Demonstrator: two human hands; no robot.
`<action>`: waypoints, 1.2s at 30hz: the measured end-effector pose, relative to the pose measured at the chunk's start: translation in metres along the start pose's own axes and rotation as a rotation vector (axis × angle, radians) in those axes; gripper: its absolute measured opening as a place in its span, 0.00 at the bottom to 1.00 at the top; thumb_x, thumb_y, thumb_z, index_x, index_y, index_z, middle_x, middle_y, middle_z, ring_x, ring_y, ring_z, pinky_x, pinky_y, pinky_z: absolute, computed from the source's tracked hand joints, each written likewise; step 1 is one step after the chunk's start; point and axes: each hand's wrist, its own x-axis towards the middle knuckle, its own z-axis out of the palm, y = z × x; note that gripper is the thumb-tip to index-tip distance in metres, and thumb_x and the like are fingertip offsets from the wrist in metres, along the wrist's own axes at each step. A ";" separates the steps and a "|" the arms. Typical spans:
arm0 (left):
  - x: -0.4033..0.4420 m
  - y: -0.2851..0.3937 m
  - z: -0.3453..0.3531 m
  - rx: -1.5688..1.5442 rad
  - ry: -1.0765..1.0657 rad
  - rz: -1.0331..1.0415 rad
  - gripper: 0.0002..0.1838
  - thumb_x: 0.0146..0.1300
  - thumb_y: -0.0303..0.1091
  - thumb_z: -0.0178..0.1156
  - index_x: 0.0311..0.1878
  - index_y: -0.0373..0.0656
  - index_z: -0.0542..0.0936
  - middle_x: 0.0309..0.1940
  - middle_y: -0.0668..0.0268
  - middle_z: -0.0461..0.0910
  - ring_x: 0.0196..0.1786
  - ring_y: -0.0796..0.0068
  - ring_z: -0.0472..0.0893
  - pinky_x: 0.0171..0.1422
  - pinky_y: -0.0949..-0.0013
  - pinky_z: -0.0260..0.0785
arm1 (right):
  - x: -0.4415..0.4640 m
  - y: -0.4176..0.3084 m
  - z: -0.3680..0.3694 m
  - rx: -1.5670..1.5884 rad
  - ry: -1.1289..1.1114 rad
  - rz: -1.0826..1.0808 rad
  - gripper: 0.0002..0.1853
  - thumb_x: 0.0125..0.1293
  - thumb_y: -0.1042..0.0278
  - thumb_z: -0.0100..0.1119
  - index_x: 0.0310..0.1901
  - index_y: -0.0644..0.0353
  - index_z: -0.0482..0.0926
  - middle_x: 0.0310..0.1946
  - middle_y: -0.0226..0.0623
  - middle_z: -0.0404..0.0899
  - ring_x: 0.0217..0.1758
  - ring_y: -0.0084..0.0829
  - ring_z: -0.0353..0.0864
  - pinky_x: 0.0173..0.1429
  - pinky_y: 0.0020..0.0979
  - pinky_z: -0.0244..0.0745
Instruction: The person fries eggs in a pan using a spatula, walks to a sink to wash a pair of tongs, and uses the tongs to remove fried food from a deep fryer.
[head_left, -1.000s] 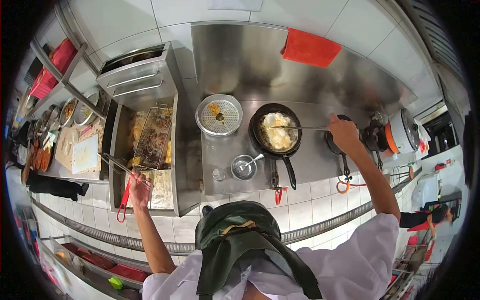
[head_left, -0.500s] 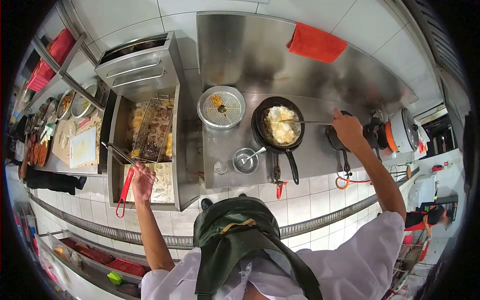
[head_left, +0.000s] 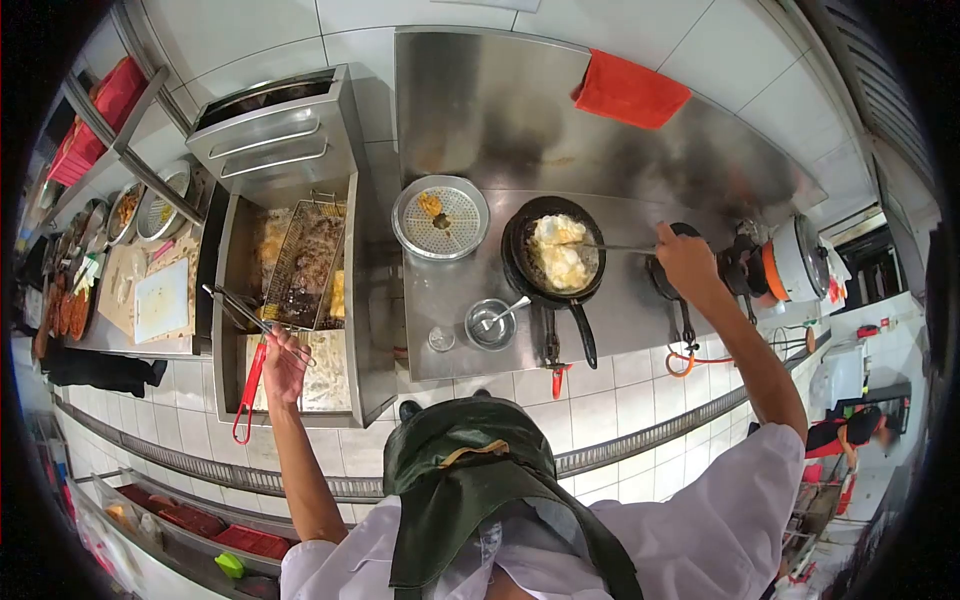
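Observation:
My left hand (head_left: 285,362) is closed around metal tongs (head_left: 240,308) over the front of the fryer. Beside its fingers hangs a red handle (head_left: 248,395), apparently that of the wire fryer basket (head_left: 300,255), which lies tilted in dark bubbling oil. My right hand (head_left: 687,262) grips a long-handled metal utensil (head_left: 628,248). The utensil's far end reaches into a black frying pan (head_left: 520,265), touching white and yellow fried egg (head_left: 562,255); its head is hidden there. The pan's handle points toward me, untouched.
Left of the pan are a perforated steel tray (head_left: 460,215) with fried bits, a steel bowl (head_left: 490,338) with a spoon, and a small glass (head_left: 440,337). A rice cooker (head_left: 803,260) stands right. A cutting board (head_left: 162,300) lies far left. Another person (head_left: 845,437) is far right.
The right hand and its utensil have shifted slightly left, and the egg has moved a little in the pan. My left hand stays nearly still at the fryer.

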 end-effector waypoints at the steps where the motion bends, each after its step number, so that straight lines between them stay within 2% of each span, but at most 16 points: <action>1: 0.001 0.000 -0.001 -0.004 -0.002 0.006 0.10 0.72 0.43 0.46 0.49 0.50 0.69 0.33 0.76 0.70 0.37 0.82 0.73 0.51 0.65 0.71 | 0.002 -0.001 0.000 -0.005 0.005 -0.001 0.03 0.50 0.75 0.59 0.23 0.63 0.79 0.38 0.42 0.74 0.31 0.41 0.83 0.36 0.37 0.80; 3: 0.000 0.001 -0.005 -0.004 -0.016 -0.007 0.11 0.72 0.44 0.45 0.49 0.50 0.68 0.33 0.76 0.70 0.38 0.82 0.73 0.51 0.65 0.71 | -0.002 -0.008 -0.001 0.140 0.068 -0.034 0.03 0.50 0.75 0.59 0.23 0.63 0.80 0.40 0.42 0.74 0.32 0.41 0.83 0.37 0.38 0.80; 6: 0.002 0.000 -0.006 -0.001 -0.013 -0.007 0.11 0.72 0.44 0.45 0.49 0.50 0.68 0.33 0.76 0.70 0.38 0.82 0.73 0.51 0.65 0.71 | -0.002 -0.003 -0.004 0.052 -0.047 0.070 0.04 0.51 0.75 0.58 0.22 0.64 0.80 0.41 0.43 0.75 0.32 0.42 0.83 0.37 0.39 0.80; 10: 0.003 0.002 -0.004 0.003 0.002 -0.011 0.10 0.72 0.44 0.46 0.49 0.51 0.69 0.33 0.77 0.70 0.38 0.82 0.73 0.51 0.66 0.71 | -0.006 0.004 -0.001 0.008 -0.005 0.013 0.04 0.51 0.75 0.59 0.23 0.64 0.80 0.46 0.45 0.75 0.32 0.41 0.84 0.38 0.39 0.80; 15: 0.004 0.005 -0.004 -0.022 -0.029 -0.013 0.10 0.71 0.43 0.46 0.47 0.51 0.69 0.33 0.76 0.70 0.38 0.82 0.73 0.51 0.66 0.71 | 0.002 0.000 0.006 0.013 -0.117 0.072 0.03 0.50 0.74 0.59 0.23 0.63 0.80 0.53 0.48 0.74 0.33 0.40 0.84 0.37 0.38 0.80; 19: 0.005 0.003 -0.002 -0.030 -0.034 -0.011 0.10 0.72 0.43 0.46 0.47 0.50 0.69 0.33 0.76 0.71 0.38 0.82 0.73 0.52 0.65 0.71 | -0.004 -0.005 0.002 0.003 0.030 0.033 0.04 0.52 0.73 0.59 0.24 0.63 0.81 0.52 0.47 0.74 0.34 0.40 0.85 0.37 0.38 0.80; 21: 0.005 0.004 -0.001 -0.024 -0.048 -0.006 0.09 0.72 0.43 0.46 0.47 0.50 0.69 0.33 0.76 0.71 0.37 0.81 0.73 0.52 0.65 0.71 | -0.010 -0.006 -0.008 0.054 -0.114 0.109 0.05 0.52 0.72 0.58 0.26 0.63 0.81 0.52 0.48 0.74 0.34 0.41 0.84 0.37 0.38 0.80; 28: 0.002 0.006 0.001 -0.046 -0.073 -0.015 0.10 0.72 0.43 0.46 0.48 0.50 0.69 0.34 0.76 0.71 0.37 0.81 0.73 0.52 0.65 0.71 | -0.007 -0.012 -0.012 0.095 -0.137 0.150 0.06 0.52 0.73 0.57 0.28 0.65 0.82 0.49 0.51 0.75 0.35 0.46 0.84 0.38 0.40 0.81; 30: 0.002 0.005 0.004 -0.036 -0.061 -0.017 0.10 0.72 0.43 0.46 0.47 0.50 0.69 0.33 0.75 0.71 0.37 0.81 0.73 0.52 0.65 0.71 | -0.002 -0.009 -0.016 0.098 -0.131 0.110 0.06 0.52 0.74 0.57 0.28 0.66 0.81 0.45 0.50 0.76 0.34 0.47 0.84 0.38 0.41 0.80; 34: 0.002 0.005 0.007 -0.006 -0.054 -0.008 0.09 0.72 0.43 0.47 0.47 0.50 0.69 0.35 0.76 0.70 0.38 0.81 0.73 0.51 0.65 0.70 | 0.009 -0.015 -0.017 0.069 -0.070 0.048 0.05 0.52 0.75 0.57 0.28 0.65 0.81 0.42 0.50 0.76 0.33 0.47 0.83 0.37 0.41 0.80; 36: 0.000 0.005 0.005 -0.011 -0.050 -0.001 0.09 0.71 0.43 0.47 0.47 0.50 0.69 0.35 0.76 0.70 0.38 0.81 0.73 0.51 0.65 0.70 | 0.013 -0.021 -0.016 0.012 -0.047 0.085 0.04 0.51 0.75 0.57 0.27 0.65 0.80 0.42 0.49 0.75 0.30 0.46 0.82 0.36 0.40 0.80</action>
